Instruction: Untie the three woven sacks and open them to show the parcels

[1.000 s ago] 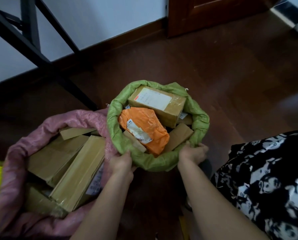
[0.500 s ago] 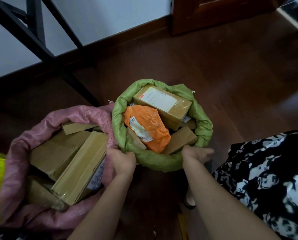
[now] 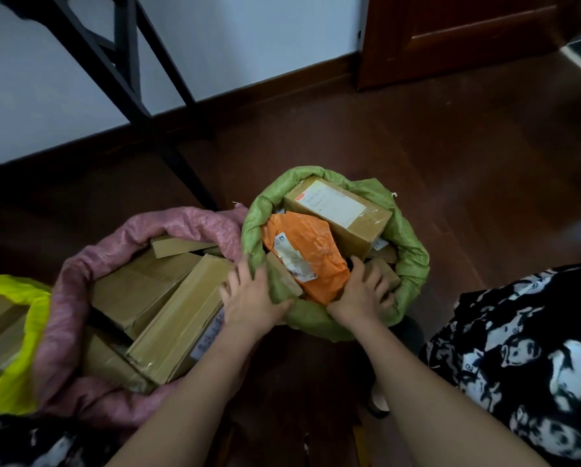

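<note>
While three sacks sit open on the dark wood floor, we look down at them. The green sack is in the middle, and its top is rolled down into a fat ring. Inside it we see a brown box with a white label, an orange bag parcel with a torn label, and more brown boxes under them. The pink sack touches the green one on its left side. Its top is rolled down too, and long brown boxes lie in it. The yellow sack is at the far left edge, and we see only part of it.

Our left hand lies on the near rim of the green sack, right where it meets the pink one. Its fingers are spread wide and flat, holding nothing. Our right hand lies on the near rim too, beside the orange parcel. Its fingers are spread out over a brown box, pressing down and not closed on anything.
</note>
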A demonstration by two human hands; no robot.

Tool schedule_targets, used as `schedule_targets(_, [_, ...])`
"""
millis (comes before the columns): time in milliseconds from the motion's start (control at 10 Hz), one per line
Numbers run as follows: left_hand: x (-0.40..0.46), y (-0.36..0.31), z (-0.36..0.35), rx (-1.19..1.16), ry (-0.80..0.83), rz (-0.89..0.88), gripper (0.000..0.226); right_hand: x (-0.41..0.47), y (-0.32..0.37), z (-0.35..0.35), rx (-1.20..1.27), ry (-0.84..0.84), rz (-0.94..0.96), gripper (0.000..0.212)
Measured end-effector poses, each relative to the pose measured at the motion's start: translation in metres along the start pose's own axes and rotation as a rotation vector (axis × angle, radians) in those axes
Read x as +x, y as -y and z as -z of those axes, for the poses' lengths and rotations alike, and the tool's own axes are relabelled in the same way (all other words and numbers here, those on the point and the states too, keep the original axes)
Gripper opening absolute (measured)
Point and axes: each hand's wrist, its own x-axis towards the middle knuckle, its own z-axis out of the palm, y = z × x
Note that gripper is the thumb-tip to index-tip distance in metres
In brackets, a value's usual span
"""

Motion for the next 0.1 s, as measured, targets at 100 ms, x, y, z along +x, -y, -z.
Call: schedule_targets(100, [-0.0060, 0.0107, 0.0163, -0.129, -0.130, -0.009, 0.069, -0.0115, 0.0218, 0.0178, 0.107, -0.279, 0.052, 0.077])
